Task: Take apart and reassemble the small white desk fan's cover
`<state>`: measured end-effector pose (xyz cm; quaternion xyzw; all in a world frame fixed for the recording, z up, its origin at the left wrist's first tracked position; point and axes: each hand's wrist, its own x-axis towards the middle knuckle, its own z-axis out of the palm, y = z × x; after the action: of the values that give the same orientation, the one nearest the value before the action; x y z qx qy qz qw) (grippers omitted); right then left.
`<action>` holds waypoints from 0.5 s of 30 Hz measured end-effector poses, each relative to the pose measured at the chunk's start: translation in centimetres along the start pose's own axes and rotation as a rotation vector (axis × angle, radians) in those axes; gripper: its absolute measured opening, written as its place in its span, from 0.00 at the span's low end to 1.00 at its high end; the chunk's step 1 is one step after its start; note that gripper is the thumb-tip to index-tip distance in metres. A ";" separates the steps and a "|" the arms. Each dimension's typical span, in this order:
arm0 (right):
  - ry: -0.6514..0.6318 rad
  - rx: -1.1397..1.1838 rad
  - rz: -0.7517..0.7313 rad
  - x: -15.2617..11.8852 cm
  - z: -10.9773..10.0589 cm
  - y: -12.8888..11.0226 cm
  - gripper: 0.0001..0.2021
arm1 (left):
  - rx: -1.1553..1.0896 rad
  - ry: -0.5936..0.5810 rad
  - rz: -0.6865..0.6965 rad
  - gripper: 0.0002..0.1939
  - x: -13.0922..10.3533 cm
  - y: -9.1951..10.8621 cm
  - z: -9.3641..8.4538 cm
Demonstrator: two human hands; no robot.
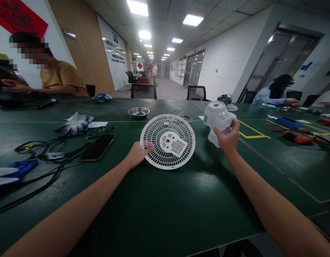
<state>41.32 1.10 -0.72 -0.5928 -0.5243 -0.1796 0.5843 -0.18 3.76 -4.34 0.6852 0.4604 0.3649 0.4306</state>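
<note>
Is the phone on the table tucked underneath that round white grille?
No, the phone lies apart on the green tabletop, to the left of the round white grille.

White round plastic grille: open ribs radiate through concentric rings from a slotted central plate; face tilted towards the viewer, held at its left rim over the dark green worktop. White rounded plastic housing: vent slots around its top and along its side, narrower section below; held to the grille's right, well apart from it.
</note>
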 end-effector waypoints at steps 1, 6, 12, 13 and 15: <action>-0.049 0.009 0.005 -0.7 0.5 -0.8 0.41 | 0.005 -0.007 0.005 0.11 0.0 0.0 0.0; -0.370 -0.014 0.106 -4.3 3.5 -2.9 0.36 | -0.033 -0.027 0.017 0.11 0.0 -0.1 -0.1; -0.635 -0.170 0.218 -5.6 5.1 -2.5 0.35 | 0.008 -0.032 0.047 0.10 0.4 -0.4 -0.3; -0.667 -0.221 0.222 -5.6 5.1 -2.4 0.34 | 0.004 -0.035 0.043 0.11 0.4 -0.4 -0.3; -0.734 -0.321 0.221 -5.5 5.1 -2.2 0.34 | -0.001 -0.036 0.042 0.11 0.5 -0.5 -0.4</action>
<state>35.37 2.79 -5.41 -0.7538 -0.5965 0.0278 0.2744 -0.56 4.42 -4.56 0.7010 0.4379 0.3616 0.4313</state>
